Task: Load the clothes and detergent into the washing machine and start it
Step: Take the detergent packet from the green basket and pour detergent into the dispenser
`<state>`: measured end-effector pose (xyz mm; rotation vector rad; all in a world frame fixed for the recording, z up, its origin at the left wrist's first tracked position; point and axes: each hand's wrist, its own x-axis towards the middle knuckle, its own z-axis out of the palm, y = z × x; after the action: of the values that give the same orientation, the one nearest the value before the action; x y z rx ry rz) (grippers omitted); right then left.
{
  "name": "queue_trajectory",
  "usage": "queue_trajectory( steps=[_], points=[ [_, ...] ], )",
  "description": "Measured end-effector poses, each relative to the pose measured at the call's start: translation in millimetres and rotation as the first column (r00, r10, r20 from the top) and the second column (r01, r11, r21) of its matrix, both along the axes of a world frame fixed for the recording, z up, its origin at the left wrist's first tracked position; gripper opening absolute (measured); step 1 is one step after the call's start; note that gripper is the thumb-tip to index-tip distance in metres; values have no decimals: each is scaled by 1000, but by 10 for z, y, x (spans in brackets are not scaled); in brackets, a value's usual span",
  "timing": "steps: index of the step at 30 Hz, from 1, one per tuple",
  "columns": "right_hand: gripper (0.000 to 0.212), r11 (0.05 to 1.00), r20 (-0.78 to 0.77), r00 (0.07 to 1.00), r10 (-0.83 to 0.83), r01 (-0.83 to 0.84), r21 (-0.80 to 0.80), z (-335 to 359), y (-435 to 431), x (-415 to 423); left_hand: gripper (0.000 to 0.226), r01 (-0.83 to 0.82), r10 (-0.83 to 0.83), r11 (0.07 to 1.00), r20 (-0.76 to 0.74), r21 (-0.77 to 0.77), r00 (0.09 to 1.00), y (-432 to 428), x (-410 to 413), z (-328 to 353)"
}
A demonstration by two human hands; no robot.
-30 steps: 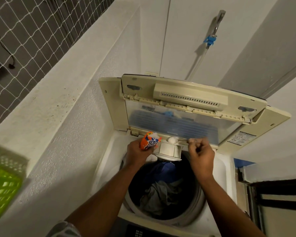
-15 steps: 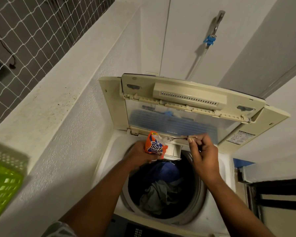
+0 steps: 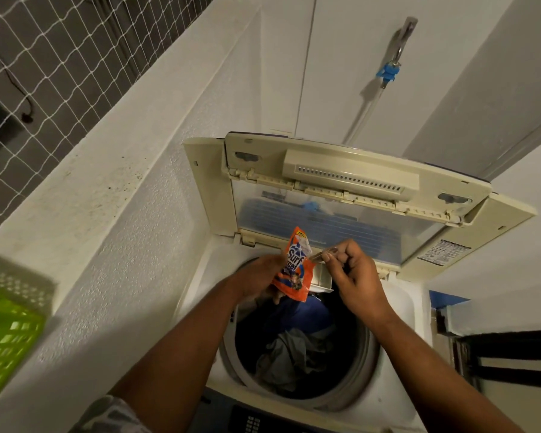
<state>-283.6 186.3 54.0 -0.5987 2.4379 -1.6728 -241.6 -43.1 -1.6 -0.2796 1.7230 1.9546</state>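
Gripping an orange detergent sachet (image 3: 292, 270) upright over the back edge of the washing machine's drum (image 3: 300, 364), the left hand (image 3: 256, 278) is closing its fingers round the packet's lower half. The right hand (image 3: 353, 276) is curling nearly into a fist just right of the sachet, pinching a thin clear strip (image 3: 324, 254) between thumb and forefinger; the strip is reaching toward the packet's top corner. Behind the two hands, a small white detergent tray (image 3: 322, 278) is sticking out from the drum's rear rim, partly hidden by the sachet. Inside the drum, dark blue and grey clothes (image 3: 294, 348) are lying in a heap. The machine's cream lid (image 3: 350, 179) is standing folded open behind the drum, blocking the wall's lower part. A tap with a blue fitting (image 3: 388, 73) is hanging on the wall above the lid. A green basket (image 3: 3, 339) is sitting on the ledge far left of the drum, blurred.
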Motion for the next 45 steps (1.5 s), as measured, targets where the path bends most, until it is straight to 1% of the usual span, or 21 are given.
queue_trajectory(
  steps=[1, 3, 4, 6, 8, 10, 12, 14, 16, 18, 20, 22, 24, 27, 29, 31, 33, 35, 38, 40, 45],
  points=[
    [13, 1000, 17, 1000, 17, -17, -2, -15, -6, 19, 82, -32, 33, 997, 19, -77, 999, 16, -3, -26],
    [20, 999, 30, 998, 47, -47, -5, -40, -32, 58, 80, -78, 80, 958, -4, -277, 997, 56, -23, -56],
    [23, 998, 43, 998, 56, -55, -4, -45, -41, 69, 77, -112, 110, 939, -25, -324, 994, 74, -34, -67],
    [20, 998, 61, 996, 60, -61, 23, -68, -52, 60, 67, -143, 130, 946, -65, -291, 989, 114, -69, -80],
    [17, 996, 82, 994, 74, -78, 39, -94, -37, 39, 53, -148, 133, 972, -90, -184, 987, 135, -106, -125],
    [19, 997, 109, 992, 69, -71, 18, -110, -10, 24, 48, -163, 155, 980, -78, -116, 985, 130, -127, -172],
    [29, 998, 127, 990, 59, -54, -41, -110, 19, 34, 50, -159, 152, 978, -56, -135, 987, 96, -163, -232],
    [34, 997, 151, 987, 57, -49, -58, -135, 33, 45, 57, -166, 157, 975, -71, -148, 985, 53, -199, -302],
    [28, 997, 193, 980, 40, -28, -67, -165, 31, 64, 68, -174, 162, 971, -87, -163, 983, 32, -225, -385],
    [21, 996, 273, 962, -11, 34, -81, -225, 18, 66, 59, -170, 154, 969, -98, -182, 983, 45, -236, -357],
    [23, 982, 367, 927, -73, 130, -134, -270, -2, 73, 48, -156, 133, 965, -119, -211, 984, 67, -238, -301],
    [26, 961, 474, 871, -129, 228, -158, -300, -21, 66, 46, -139, 99, 954, -160, -264, 982, 84, -245, -274],
    [32, 942, 555, 814, -172, 300, -148, -340, -32, 44, 47, -128, 61, 935, -204, -331, 977, 88, -243, -253],
    [34, 916, 621, 746, -242, 386, -108, -362, -54, 13, 46, -147, 60, 928, -252, -342, 966, 85, -238, -270],
    [34, 893, 635, 723, -272, 436, -114, -382, -51, -14, 46, -173, 91, 935, -262, -310, 961, 95, -250, -274],
    [41, 873, 642, 710, -291, 471, -125, -403, -38, -52, 53, -192, 114, 940, -272, -283, 956, 92, -269, -295],
    [37, 858, 657, 688, -308, 499, -120, -421, -19, -92, 56, -209, 124, 935, -289, -286, 949, 68, -288, -339],
    [32, 838, 670, 655, -350, 538, -88, -424, 1, -125, 56, -212, 113, 929, -312, -304, 943, 50, -301, -381],
    [29, 790, 686, 610, -396, 607, -83, -406, 20, -161, 45, -245, 126, 903, -327, -354, 937, 49, -324, -426],
    [23, 763, 686, 585, -432, 643, -68, -406, 32, -179, 45, -259, 122, 879, -338, -400, 933, 50, -335, -461],
    [13, 718, 667, 558, -493, 694, -50, -468, 124, -208, 39, -350, 191, 815, -356, -462, 915, 16, -299, -537]
  ],
)
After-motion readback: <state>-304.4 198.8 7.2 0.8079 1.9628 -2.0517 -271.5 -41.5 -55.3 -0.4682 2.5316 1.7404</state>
